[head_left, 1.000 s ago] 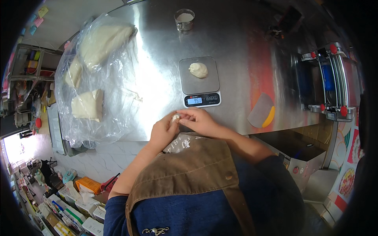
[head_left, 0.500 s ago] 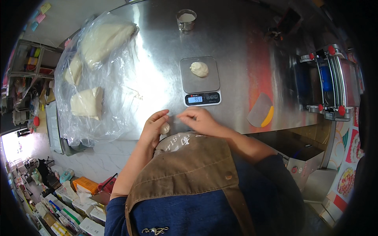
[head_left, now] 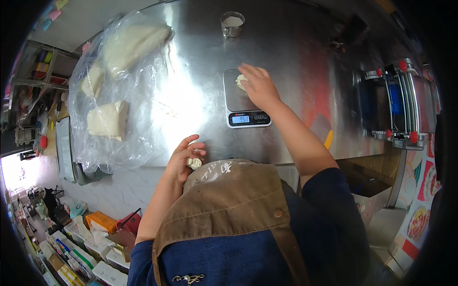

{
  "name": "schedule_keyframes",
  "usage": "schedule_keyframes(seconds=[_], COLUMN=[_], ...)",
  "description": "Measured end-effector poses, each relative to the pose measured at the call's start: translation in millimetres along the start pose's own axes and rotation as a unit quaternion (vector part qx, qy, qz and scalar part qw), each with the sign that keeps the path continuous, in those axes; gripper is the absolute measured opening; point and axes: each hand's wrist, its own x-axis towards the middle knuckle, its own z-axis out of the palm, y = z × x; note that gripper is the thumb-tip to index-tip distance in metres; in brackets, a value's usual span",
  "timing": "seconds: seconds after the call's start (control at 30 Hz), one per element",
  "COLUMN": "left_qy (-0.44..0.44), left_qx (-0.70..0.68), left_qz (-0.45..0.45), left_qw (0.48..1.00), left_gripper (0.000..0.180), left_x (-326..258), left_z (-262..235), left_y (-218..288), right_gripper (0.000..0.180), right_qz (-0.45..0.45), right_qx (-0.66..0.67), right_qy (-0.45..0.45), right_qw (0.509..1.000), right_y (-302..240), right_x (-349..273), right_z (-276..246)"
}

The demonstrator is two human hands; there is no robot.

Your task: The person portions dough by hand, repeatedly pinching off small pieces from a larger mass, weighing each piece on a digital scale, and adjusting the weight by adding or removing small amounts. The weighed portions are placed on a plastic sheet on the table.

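My left hand (head_left: 183, 155) holds a small piece of dough (head_left: 194, 163) low in the palm, beside the brown apron (head_left: 224, 200). Its index finger and thumb are apart, with the other fingers curled over the dough. My right hand (head_left: 260, 88) reaches over the digital kitchen scale (head_left: 248, 118), fingers stretched out and apart. Under those fingers lies a lump of dough (head_left: 240, 82) on the steel weighing plate, partly covered by the hand. Whether the fingers touch it, I cannot tell. The scale's display is lit.
Large pieces of dough (head_left: 107, 120) lie under a clear plastic sheet (head_left: 143, 138) at the left of the steel table (head_left: 200, 52). A metal cup of white powder (head_left: 233, 25) stands far back. A yellow-handled dough scraper (head_left: 328, 139) lies behind my right forearm. A roller machine (head_left: 405, 102) is at right.
My right hand has moved forward from beside my left hand to the dough lump on the scale. My left hand has turned slightly, showing more of its dough piece.
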Motion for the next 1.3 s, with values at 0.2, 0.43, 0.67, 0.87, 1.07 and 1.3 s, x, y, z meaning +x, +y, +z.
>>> schedule_keyframes(seconds=[0.2, 0.43, 0.67, 0.87, 1.07, 1.3], left_qy=[0.039, 0.022, 0.056, -0.044, -0.082, -0.047], left_qx=[-0.037, -0.031, 0.215, 0.328, 0.379, 0.407], left_qz=[0.002, 0.000, 0.119, 0.171, 0.188, 0.256], left_qw=[0.999, 0.999, 0.968, 0.928, 0.902, 0.875], left_gripper=[0.025, 0.015, 0.019, 0.033, 0.026, 0.019], left_x=[-4, 5, 23, 39, 40, 42], left_z=[-3, -12, 23, 87, 96, 77], left_y=[-2, -11, 15, 47, 43, 24], right_gripper=[0.052, 0.055, 0.055, 0.059, 0.065, 0.062], right_qz=[-0.032, -0.017, 0.111, 0.045, -0.086, -0.097], right_qx=[-0.131, -0.095, 0.151, 0.259, 0.171, 0.185], right_qy=[-0.110, -0.093, -0.065, -0.121, -0.134, -0.219], right_qw=[0.985, 0.991, 0.980, 0.957, 0.972, 0.953], right_y=[-2, 14, -7, -49, -61, -69], right_x=[16, 8, -2, -32, -40, -47], right_z=[8, 4, 5, -9, -20, -16])
